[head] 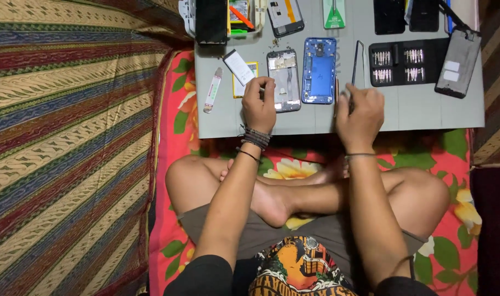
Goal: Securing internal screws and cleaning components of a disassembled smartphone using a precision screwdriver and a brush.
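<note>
My left hand (259, 104) rests on the grey work mat (425, 112), its fingers pinched at the left edge of an opened phone frame (284, 80). A blue phone back cover (319, 78) lies just right of that frame. My right hand (361, 112) sits beside the blue cover with its fingers closed around a thin dark tool (356, 63) that points away from me. What the left fingertips pinch is too small to tell.
A black bit set case (406, 61), a grey phone part (458, 63), a white battery (239, 67), a pale pry tool (212, 90) and several phone parts along the far edge lie on the mat. A striped blanket (69, 137) is at left; my crossed legs rest on floral cloth (178, 126).
</note>
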